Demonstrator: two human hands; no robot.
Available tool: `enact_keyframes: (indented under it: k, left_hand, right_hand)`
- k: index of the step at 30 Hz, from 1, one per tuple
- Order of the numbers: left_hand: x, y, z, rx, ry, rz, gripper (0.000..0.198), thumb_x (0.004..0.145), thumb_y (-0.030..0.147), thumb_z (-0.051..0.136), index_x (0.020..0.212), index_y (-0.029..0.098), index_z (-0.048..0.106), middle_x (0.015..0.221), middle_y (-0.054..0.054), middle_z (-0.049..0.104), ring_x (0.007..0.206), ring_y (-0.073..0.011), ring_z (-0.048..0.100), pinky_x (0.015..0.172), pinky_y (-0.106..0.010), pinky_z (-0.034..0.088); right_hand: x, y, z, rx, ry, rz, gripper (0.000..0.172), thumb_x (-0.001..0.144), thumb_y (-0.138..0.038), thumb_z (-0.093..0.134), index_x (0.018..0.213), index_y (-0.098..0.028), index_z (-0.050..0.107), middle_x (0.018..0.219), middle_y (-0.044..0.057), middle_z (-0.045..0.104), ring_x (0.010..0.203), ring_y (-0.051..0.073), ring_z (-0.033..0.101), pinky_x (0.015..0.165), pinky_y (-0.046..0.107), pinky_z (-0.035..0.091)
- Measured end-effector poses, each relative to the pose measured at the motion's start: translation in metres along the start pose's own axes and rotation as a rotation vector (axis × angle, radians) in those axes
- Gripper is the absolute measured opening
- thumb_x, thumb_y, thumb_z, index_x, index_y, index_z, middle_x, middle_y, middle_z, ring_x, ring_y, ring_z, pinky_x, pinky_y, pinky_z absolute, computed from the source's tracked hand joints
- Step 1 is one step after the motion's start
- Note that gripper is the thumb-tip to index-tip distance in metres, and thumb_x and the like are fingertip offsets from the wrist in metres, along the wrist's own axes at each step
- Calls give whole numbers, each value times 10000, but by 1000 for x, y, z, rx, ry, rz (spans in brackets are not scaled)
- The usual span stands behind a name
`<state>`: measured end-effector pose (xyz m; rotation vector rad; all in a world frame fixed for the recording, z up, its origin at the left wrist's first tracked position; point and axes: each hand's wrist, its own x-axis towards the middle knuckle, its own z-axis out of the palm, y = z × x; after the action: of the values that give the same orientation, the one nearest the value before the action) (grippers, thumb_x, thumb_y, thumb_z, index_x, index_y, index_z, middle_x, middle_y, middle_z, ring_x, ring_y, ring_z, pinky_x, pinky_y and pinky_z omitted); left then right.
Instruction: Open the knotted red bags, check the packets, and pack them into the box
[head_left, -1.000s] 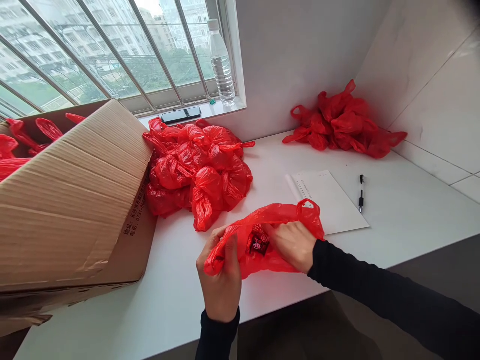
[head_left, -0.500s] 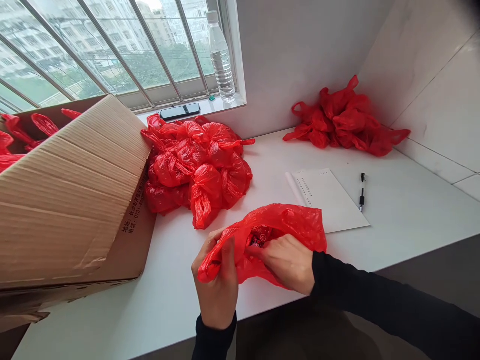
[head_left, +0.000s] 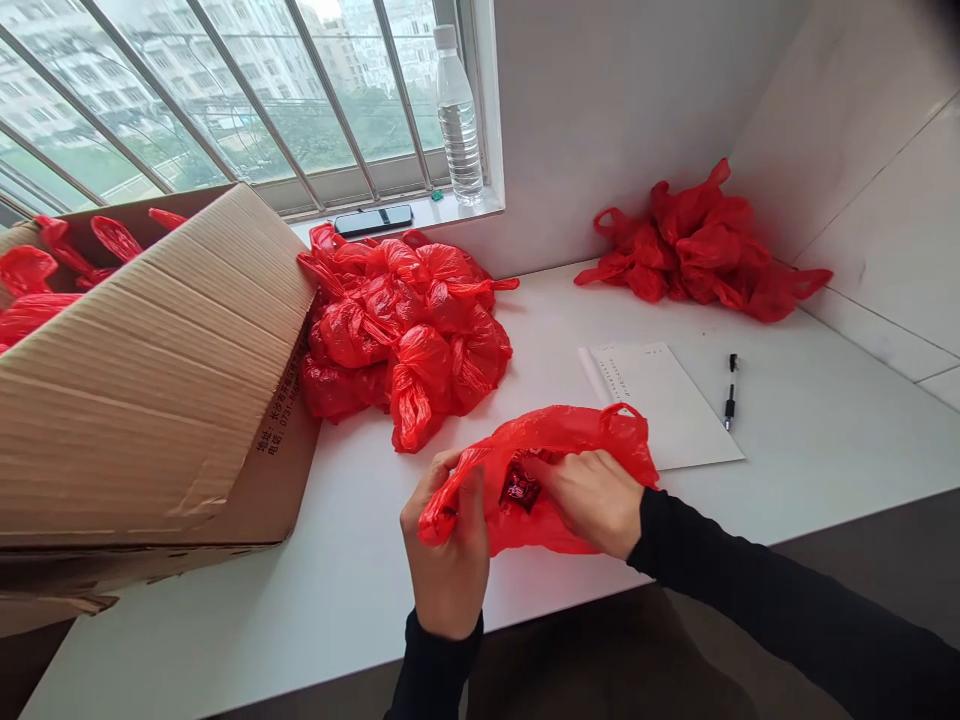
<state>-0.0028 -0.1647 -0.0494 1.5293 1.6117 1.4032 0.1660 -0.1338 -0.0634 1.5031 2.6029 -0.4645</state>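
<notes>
My left hand (head_left: pixel 450 545) is closed around the gathered side and handle of a red plastic bag (head_left: pixel 566 425), holding its mouth open above the front of the table. Inside the opening lies a small shiny dark-red packet (head_left: pixel 519 488) with a light printed pattern. My right hand (head_left: pixel 600 500) reaches into the bag from the right, its fingers bent beside the packet. The fingertips are partly hidden, so what they grip does not show clearly.
A cardboard box (head_left: pixel 172 400) holding red bags stands at left, beside a heap of knotted red bags (head_left: pixel 412 330). Loose red bags (head_left: pixel 705 245) lie at the back right. A notepad (head_left: pixel 675 410), pen (head_left: pixel 730 392), phone (head_left: pixel 375 220) and water bottle (head_left: pixel 460 135) are also around.
My right hand has shifted slightly within the bag, and more of the packet shows. A handle loop now stands up at the bag's far right. The view has moved a little.
</notes>
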Motion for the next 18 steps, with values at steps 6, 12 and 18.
enact_keyframes:
  k: [6, 12, 18]
  left_hand:
    - [2, 2, 4, -1, -23, 11, 225, 984, 384, 566, 968, 219, 718, 927, 3, 749, 780, -139, 661, 682, -227, 503]
    - [4, 6, 4, -65, -49, 51, 272, 972, 317, 611, 1236, 296, 675, 1234, 4, 711, 1099, -172, 654, 928, -260, 488]
    - [8, 21, -12, -215, -350, -4, 122, 957, 305, 640, 1062, 280, 698, 881, 39, 694, 777, -92, 632, 720, -180, 512]
  right_hand:
    - [-3, 19, -7, -54, 9, 106, 317, 938, -117, 414, 1155, -181, 635, 796, 95, 739, 693, 279, 723, 519, 331, 229]
    - [-27, 29, -27, -65, 7, 181, 310, 961, -160, 382, 1005, -182, 688, 743, 91, 719, 675, 299, 714, 539, 345, 364]
    - [-77, 45, -62, 86, 575, 69, 440, 1022, -416, 448, 1434, -289, 539, 1289, 73, 666, 1161, 301, 623, 957, 468, 495]
